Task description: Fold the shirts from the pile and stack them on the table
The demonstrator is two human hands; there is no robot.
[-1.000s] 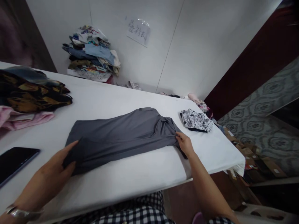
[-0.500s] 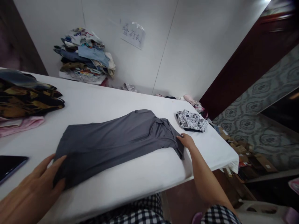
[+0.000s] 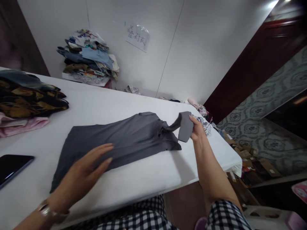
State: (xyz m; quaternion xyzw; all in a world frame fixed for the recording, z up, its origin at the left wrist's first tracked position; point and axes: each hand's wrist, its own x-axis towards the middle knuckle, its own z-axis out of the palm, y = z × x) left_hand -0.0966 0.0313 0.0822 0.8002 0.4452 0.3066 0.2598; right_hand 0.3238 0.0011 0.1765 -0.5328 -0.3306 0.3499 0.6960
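A dark grey shirt [image 3: 129, 135] lies stretched along the white table, folded lengthwise. My right hand [image 3: 198, 127] pinches its sleeve and lifts that part off the cloth, so the sleeve hangs as a raised flap to the right of the collar end. My left hand [image 3: 83, 171], with a bracelet at the wrist, hovers over or rests on the lower part of the shirt, fingers stretched and apart; whether it touches the fabric I cannot tell. Behind my right hand a folded black-and-white printed garment [image 3: 206, 127] is partly hidden.
A phone [image 3: 14, 167] lies at the left, below dark patterned clothes [image 3: 31, 99] and a pink garment [image 3: 26, 125]. A tall clothes pile [image 3: 90, 60] stands against the wall under a paper sign [image 3: 137, 36]. The white table [image 3: 148, 182] ends near my body; boxes [image 3: 266, 167] stand beyond its right end.
My right hand has raised the shirt's sleeve off the table. My left hand has left the hem and moved right over the shirt, its fingers extended.
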